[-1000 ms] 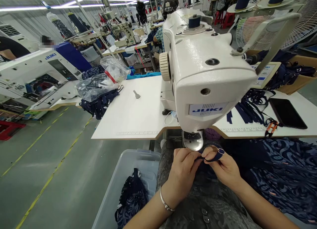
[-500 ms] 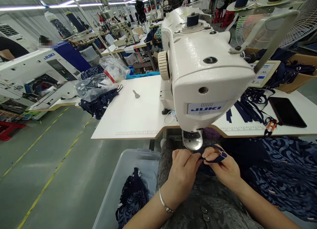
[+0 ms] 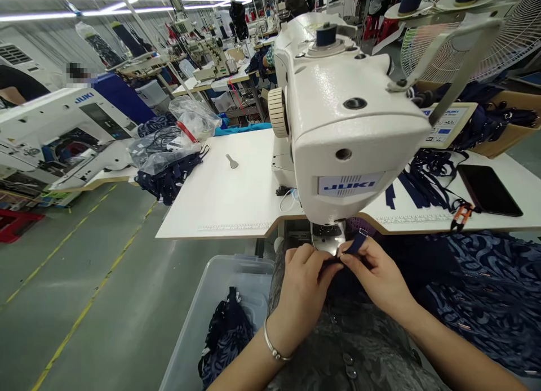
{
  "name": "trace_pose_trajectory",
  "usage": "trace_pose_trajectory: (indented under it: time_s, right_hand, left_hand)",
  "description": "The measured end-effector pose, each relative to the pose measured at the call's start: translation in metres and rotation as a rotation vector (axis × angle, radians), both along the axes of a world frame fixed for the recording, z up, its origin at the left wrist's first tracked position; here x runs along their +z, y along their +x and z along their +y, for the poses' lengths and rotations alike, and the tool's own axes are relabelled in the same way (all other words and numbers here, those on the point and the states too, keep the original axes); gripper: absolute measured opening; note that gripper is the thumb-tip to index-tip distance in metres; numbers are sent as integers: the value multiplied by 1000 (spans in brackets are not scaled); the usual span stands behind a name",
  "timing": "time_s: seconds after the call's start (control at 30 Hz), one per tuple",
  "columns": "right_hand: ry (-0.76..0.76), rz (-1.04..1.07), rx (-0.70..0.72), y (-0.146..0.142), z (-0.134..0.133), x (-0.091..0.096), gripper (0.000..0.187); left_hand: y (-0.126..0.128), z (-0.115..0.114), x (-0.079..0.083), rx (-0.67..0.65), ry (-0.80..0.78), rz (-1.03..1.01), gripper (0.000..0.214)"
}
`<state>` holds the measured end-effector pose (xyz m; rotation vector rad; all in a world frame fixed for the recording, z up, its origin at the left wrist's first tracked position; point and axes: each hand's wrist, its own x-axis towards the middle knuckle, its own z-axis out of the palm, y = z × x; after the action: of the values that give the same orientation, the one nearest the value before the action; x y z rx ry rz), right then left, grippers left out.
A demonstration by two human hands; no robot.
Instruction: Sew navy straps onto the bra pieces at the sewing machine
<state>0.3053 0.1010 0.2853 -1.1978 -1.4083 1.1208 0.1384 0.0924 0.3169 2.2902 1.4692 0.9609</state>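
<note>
The left hand (image 3: 305,278) and the right hand (image 3: 376,275) are meeting just below the head of the white sewing machine (image 3: 338,120), at the near edge of the tabletop (image 3: 236,194). Both grips are pressing together on a narrow navy strap (image 3: 354,244): the right fingertips are pinching its lower end, and the left fingertips are closing on it from the left, right in front of the metal presser area (image 3: 328,239). The strap's free end is sticking up and to the right. Patterned navy fabric (image 3: 486,289) is lying to the right. A clear bin (image 3: 203,323) holding dark cloth is sitting near left, and a black phone (image 3: 486,189) and orange snips (image 3: 462,215) are resting on the tabletop at right.
</note>
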Motion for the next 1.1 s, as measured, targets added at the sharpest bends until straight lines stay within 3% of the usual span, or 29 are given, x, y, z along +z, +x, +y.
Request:
trace_pose_trajectory:
  time_s: [0.1, 0.17, 0.27, 0.4, 0.5, 0.6, 0.9, 1.1]
  right_hand:
    - [32, -108, -79, -5, 9, -2, 13]
    - [80, -176, -90, -8, 13, -5, 12]
    - [93, -202, -77, -10, 18, -6, 11]
    - [-11, -143, -57, -8, 28, -1, 16]
    - [-104, -29, 23, -3, 37, 4, 22]
    - [-84, 5, 51, 2, 46, 4, 23]
    - [50, -345, 6, 12, 71, 3, 19]
    - [177, -405, -3, 6, 87, 5, 19]
  left_hand:
    - [-3, 3, -9, 66, 221, 121, 22]
    - [-6, 3, -19, -22, 338, 213, 29]
    - [-10, 1, -35, -164, 409, 321, 33]
    - [-15, -2, -46, -141, 396, 405, 38]
    - [-15, -3, -45, -128, 326, 469, 39]
    - [-14, -2, -41, -114, 335, 494, 38]
    - [-4, 8, -34, -47, 380, 482, 33]
    - [3, 13, -25, 9, 351, 467, 31]
